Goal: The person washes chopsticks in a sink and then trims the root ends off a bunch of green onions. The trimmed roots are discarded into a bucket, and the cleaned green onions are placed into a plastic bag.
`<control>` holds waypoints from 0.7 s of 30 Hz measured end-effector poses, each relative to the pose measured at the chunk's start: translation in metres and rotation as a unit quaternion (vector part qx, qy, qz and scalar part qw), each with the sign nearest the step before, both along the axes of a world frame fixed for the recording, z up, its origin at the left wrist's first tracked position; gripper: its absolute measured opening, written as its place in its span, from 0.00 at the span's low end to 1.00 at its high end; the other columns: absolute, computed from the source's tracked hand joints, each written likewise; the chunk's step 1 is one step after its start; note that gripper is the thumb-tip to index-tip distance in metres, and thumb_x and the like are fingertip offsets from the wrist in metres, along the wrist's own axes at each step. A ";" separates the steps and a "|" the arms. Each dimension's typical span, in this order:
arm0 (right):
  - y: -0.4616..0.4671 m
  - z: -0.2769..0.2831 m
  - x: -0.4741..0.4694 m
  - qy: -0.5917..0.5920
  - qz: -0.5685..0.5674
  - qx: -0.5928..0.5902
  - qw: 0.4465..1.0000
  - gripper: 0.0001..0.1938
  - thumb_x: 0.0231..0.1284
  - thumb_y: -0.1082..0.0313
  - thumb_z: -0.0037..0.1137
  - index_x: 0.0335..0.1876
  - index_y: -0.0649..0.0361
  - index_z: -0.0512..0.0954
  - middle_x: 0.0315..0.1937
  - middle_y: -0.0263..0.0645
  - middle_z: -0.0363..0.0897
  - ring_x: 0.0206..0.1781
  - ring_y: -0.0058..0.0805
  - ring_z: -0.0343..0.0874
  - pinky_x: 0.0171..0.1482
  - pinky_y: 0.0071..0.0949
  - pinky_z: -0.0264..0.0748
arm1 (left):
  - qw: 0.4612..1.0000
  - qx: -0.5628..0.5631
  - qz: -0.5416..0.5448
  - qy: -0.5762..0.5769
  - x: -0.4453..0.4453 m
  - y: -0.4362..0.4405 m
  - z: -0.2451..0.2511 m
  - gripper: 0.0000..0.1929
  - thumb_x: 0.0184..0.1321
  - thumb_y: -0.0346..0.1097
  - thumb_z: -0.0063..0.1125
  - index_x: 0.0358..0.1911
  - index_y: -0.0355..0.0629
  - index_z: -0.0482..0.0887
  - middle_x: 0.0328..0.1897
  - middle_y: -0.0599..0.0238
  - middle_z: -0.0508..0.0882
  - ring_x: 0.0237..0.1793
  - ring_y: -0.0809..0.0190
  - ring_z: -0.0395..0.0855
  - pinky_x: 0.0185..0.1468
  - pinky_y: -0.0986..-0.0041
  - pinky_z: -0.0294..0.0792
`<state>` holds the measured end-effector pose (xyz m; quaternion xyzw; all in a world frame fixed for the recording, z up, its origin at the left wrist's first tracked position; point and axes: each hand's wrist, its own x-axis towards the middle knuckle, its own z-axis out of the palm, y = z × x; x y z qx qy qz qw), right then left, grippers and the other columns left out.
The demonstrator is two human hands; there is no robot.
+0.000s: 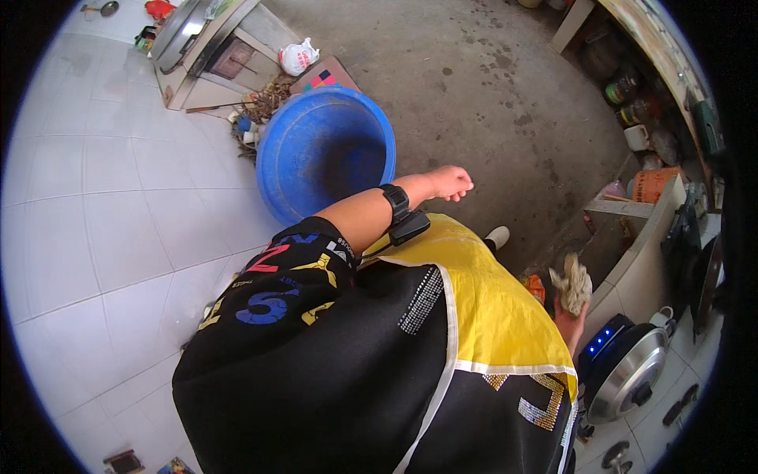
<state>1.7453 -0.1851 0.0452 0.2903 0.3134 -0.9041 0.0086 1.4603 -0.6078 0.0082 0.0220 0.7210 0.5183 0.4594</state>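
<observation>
My left hand [448,182] reaches out over the concrete floor just right of a large blue plastic tub [290,154]. Its fingers are curled in, and nothing shows in them. A black watch-like device is strapped around that wrist, with a small black box beside it. Low on the right, beyond my yellow apron [474,266], my right hand [569,326] grips a crumpled, off-white cloth [574,287]. The palm and part of the fingers are hidden by the cloth and apron. The tub's visible inside is worn and shadowed.
A tiled stove [201,65] with a large lidded pot [177,35] stands beyond the tub, near dry kindling [266,103] and a white plastic bag [299,57]. On the right counter sits a lidded pan [630,376] beside a lit control panel [604,340]. Jars fill the shelf [622,89].
</observation>
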 end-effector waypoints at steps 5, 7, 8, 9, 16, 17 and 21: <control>-0.072 0.049 -0.074 -0.002 0.107 0.272 0.956 0.18 0.67 0.56 0.43 0.54 0.60 0.71 0.50 0.34 0.73 0.54 0.26 0.71 0.50 0.30 0.70 | 0.992 0.112 -0.047 -0.020 0.004 0.011 0.041 0.17 0.62 0.44 0.51 0.49 0.41 0.75 0.40 0.65 0.80 0.32 0.68 0.78 0.33 0.76 0.71; -0.099 0.069 -0.104 -0.076 0.066 0.406 0.908 0.17 0.67 0.58 0.45 0.52 0.63 0.72 0.47 0.35 0.75 0.50 0.24 0.73 0.49 0.26 0.69 | 0.980 0.172 -0.089 -0.044 0.016 0.017 0.058 0.20 0.62 0.45 0.51 0.53 0.42 0.74 0.45 0.63 0.79 0.35 0.67 0.79 0.35 0.76 0.71; -0.112 0.078 -0.121 -0.103 0.050 0.458 0.882 0.16 0.67 0.60 0.46 0.50 0.65 0.73 0.46 0.36 0.76 0.48 0.23 0.74 0.49 0.25 0.69 | 0.971 0.203 -0.111 -0.055 0.018 0.021 0.068 0.21 0.62 0.46 0.51 0.55 0.43 0.73 0.48 0.62 0.78 0.36 0.67 0.79 0.36 0.75 0.71; -0.126 0.091 -0.136 -0.043 0.057 0.449 0.891 0.15 0.67 0.60 0.47 0.50 0.65 0.73 0.45 0.35 0.76 0.46 0.22 0.74 0.48 0.24 0.69 | 0.966 0.217 -0.127 -0.065 0.017 0.024 0.078 0.22 0.62 0.46 0.51 0.56 0.43 0.72 0.51 0.61 0.77 0.38 0.66 0.78 0.36 0.75 0.71; -0.213 0.176 -0.173 0.203 0.265 0.653 0.680 0.07 0.63 0.69 0.50 0.38 0.66 0.75 0.34 0.35 0.74 0.36 0.20 0.71 0.38 0.21 0.68 | 0.955 0.291 -0.054 -0.024 0.026 0.073 0.113 0.24 0.64 0.50 0.46 0.58 0.43 0.68 0.53 0.67 0.75 0.48 0.66 0.72 0.48 0.73 0.66; -0.221 0.184 -0.174 0.260 0.253 0.707 0.607 0.06 0.62 0.71 0.50 0.36 0.66 0.73 0.32 0.36 0.72 0.34 0.21 0.69 0.37 0.22 0.68 | 0.939 0.342 -0.037 -0.013 0.025 0.077 0.109 0.23 0.64 0.50 0.46 0.57 0.42 0.69 0.52 0.67 0.75 0.48 0.66 0.72 0.49 0.74 0.66; -0.235 0.198 -0.163 0.134 0.279 0.643 0.700 0.11 0.66 0.67 0.47 0.47 0.64 0.74 0.40 0.31 0.75 0.41 0.18 0.71 0.43 0.16 0.67 | 0.923 0.377 0.049 0.056 0.023 0.083 0.092 0.24 0.63 0.48 0.47 0.58 0.40 0.69 0.52 0.64 0.75 0.51 0.66 0.71 0.55 0.74 0.64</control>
